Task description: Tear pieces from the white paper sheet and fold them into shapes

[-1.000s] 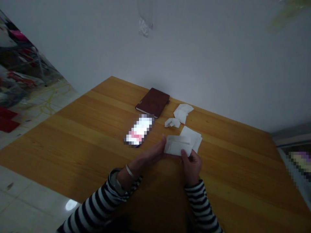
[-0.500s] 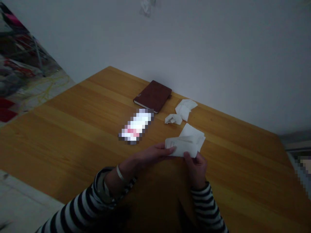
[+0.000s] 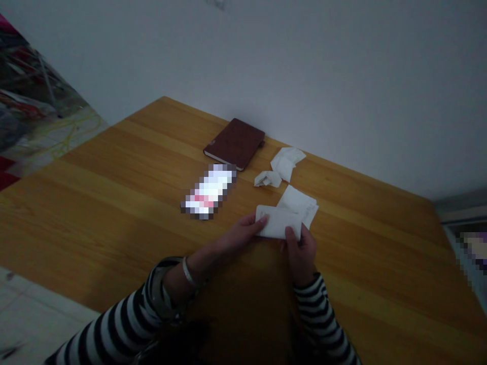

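Between my two hands is a folded piece of white paper (image 3: 277, 221), held a little above the wooden table (image 3: 144, 162). My left hand (image 3: 247, 228) pinches its left end, thumb on top. At the lower right corner my right hand (image 3: 301, 251) grips it, thumb pressed on the near face. Just beyond lie flat white paper sheets (image 3: 299, 198), partly hidden behind the folded one. Any print on the held paper is too faint to read.
Crumpled white paper (image 3: 268, 178) and another creased paper (image 3: 287, 161) lie farther back. A dark red notebook (image 3: 236, 143) sits near the wall. A phone (image 3: 209, 191) with a lit, blurred screen lies left of my hands.
The held paper's upper fold, which stood slightly raised, now lies flatter. My hands stay on its two ends. The whole view has shifted slightly.
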Available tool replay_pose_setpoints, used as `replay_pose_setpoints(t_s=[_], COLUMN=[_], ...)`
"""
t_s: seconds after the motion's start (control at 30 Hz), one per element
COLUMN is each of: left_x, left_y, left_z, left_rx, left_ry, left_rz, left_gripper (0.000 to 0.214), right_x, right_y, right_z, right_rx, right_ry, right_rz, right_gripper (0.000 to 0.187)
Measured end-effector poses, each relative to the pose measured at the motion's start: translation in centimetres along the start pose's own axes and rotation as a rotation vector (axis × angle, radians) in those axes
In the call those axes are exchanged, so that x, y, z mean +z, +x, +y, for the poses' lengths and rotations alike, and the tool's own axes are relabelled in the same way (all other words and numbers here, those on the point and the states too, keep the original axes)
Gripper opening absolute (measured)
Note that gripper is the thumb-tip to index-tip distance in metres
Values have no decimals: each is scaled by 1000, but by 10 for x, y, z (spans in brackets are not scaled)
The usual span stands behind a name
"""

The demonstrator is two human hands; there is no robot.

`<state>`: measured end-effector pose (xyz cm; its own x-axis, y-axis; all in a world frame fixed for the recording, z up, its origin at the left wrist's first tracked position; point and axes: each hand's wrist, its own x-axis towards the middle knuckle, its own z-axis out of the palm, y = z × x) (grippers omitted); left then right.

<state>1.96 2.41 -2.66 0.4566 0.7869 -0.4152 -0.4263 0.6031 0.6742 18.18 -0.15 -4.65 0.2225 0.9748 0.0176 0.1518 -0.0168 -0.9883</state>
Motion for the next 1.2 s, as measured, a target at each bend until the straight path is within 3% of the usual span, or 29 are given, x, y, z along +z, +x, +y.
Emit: replay_pose_setpoints(t_s=[0.3,0.43,0.6,1.2], left_x=[-1,1,3,-2], left_y=[1,0,-2,1], left_z=[1,-1,0,-2], left_rx=[64,63,38,82], left_ry=[165,146,128,207], left_rz=[-36,16,42,58], left_gripper=[43,44,41,40], right_x=[2,6,8,6], right_y=[0,-1,-4,-3], right_z=[-4,-7,-14,-13], right_rx=[50,80,94,75], right_ry=[98,148,122,83], right_rz=[44,67,90,27], right_gripper=[34,30,60,42])
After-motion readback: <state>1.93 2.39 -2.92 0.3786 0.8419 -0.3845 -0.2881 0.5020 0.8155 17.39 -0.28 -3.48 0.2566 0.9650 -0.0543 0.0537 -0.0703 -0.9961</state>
